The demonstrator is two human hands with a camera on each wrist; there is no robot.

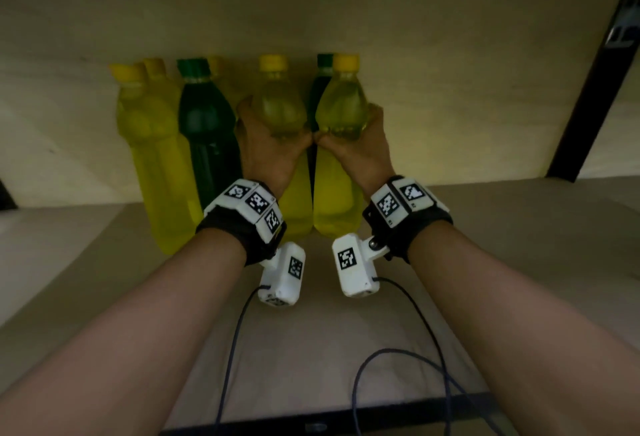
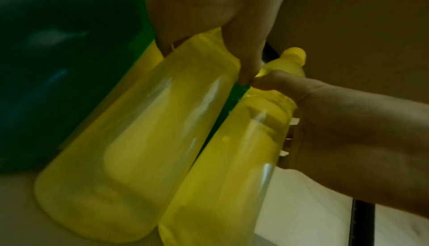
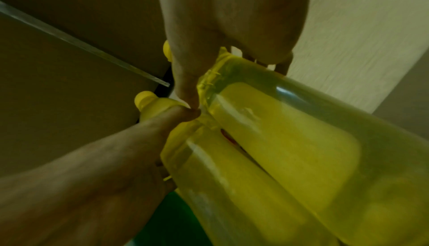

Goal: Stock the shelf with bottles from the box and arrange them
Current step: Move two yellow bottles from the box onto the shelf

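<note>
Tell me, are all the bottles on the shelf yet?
Some are: yellow bottles and a green bottle already stand at the back. The left hand grips one yellow bottle, the right hand another, placing them on the shelf. The box isn't in view, so what's left is unknown.

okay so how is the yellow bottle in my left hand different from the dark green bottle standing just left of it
The clear plastic bottle of yellow liquid has a yellow cap and is gripped by the left hand. The dark green plastic bottle has a green cap and stands free, with no hand on it. Both are upright on the shelf and look alike in shape.
</note>
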